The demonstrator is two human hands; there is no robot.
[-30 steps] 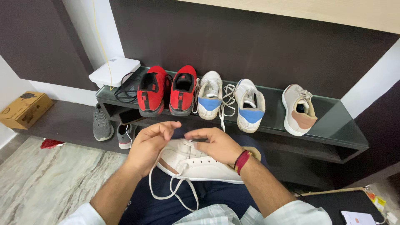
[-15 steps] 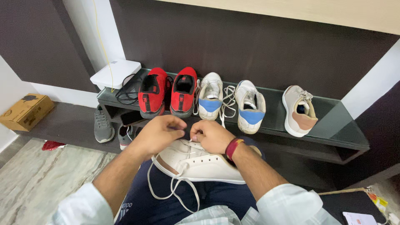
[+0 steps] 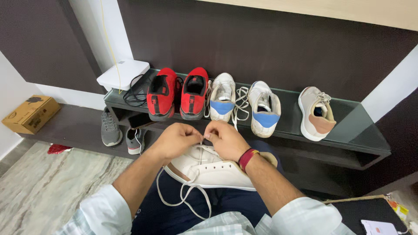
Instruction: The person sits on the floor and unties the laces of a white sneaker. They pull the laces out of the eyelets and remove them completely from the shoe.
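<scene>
A white sneaker (image 3: 209,169) with a tan heel patch lies across my lap on dark blue trousers. Its white lace (image 3: 185,198) hangs in loose loops below the shoe. My left hand (image 3: 176,139) and my right hand (image 3: 226,139) meet above the shoe's tongue, fingertips pinched together on a strand of the lace that runs down to the eyelets. A red band sits on my right wrist.
A dark glass shelf (image 3: 357,130) ahead carries a red pair of shoes (image 3: 178,93), a white pair with blue heels (image 3: 244,104) and one white and tan shoe (image 3: 315,113). Grey shoes (image 3: 109,128) stand underneath. A white box (image 3: 124,73) sits at the shelf's left end, a cardboard box (image 3: 30,114) farther left.
My hands have drawn closer together and risen slightly above the shoe, from spread fingers to a tight pinch on the lace. The view has shifted a little.
</scene>
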